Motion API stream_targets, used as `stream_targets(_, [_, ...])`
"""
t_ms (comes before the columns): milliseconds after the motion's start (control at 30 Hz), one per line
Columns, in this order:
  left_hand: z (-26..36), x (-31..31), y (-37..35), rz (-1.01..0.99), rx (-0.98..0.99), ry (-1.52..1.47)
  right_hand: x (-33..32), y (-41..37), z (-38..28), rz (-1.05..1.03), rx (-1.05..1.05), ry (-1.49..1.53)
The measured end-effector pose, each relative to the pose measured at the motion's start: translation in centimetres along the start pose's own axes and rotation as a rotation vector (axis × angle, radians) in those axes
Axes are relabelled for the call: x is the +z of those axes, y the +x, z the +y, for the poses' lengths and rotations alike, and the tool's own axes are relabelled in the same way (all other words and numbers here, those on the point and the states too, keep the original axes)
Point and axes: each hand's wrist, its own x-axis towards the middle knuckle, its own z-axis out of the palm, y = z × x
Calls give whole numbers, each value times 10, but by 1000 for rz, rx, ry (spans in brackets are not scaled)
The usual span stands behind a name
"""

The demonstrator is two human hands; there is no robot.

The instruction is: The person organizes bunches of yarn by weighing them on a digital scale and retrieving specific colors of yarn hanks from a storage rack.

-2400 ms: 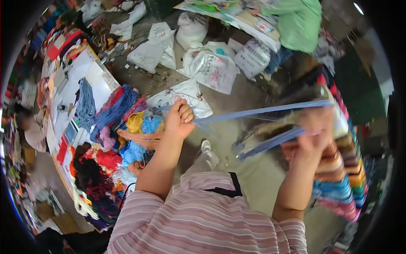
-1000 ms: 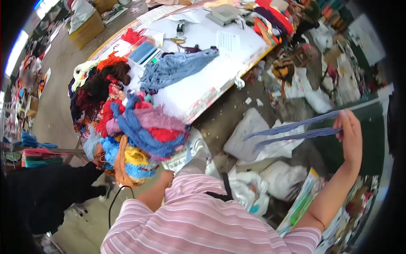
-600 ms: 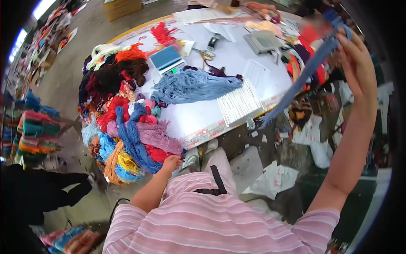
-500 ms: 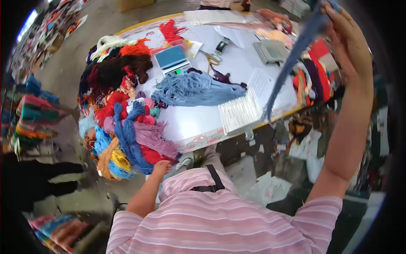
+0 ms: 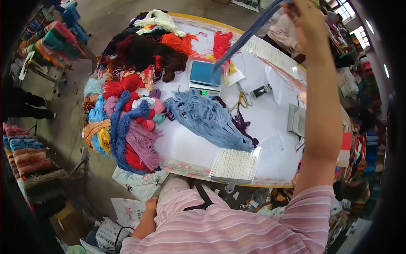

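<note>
My right hand [image 5: 302,12], raised high at the top right, is closed around a bundle of dark blue yarn [image 5: 249,34]. The yarn slants down to the left, and its loose end hangs in front of the digital scale [image 5: 205,73]. My left hand [image 5: 151,205] is low beside my left leg, and its fingers are too indistinct to read. Below the scale, a light blue yarn hank [image 5: 207,116] lies on the white table [image 5: 182,146]. A darker blue hank [image 5: 120,135] rests on the heap of coloured yarn to the left.
Scissors [image 5: 242,99] and a black device [image 5: 261,91] lie right of the scale. A clipboard with a printed sheet [image 5: 237,165] sits at the near edge. Another person [image 5: 284,34] is across the table. Yarn racks [image 5: 36,165] stand at left.
My view has turned, shifting the table in frame. My right hand has swung the blue yarn from the table's right side to over the scale. My left hand has moved from the heap's edge to my leg.
</note>
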Motion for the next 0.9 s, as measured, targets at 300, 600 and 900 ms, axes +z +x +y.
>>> stream_targets(300, [78,-76,53,66,-862,-1434,-37,-101,410,-16,735,-673])
stream_targets(600, [89,-118,104,-19,-841,-1413,-83,-221,445,462,1287,94])
stream_targets(900, [94,-144,158,-88,-749,-1411,-82,-214,455,421,1215,4])
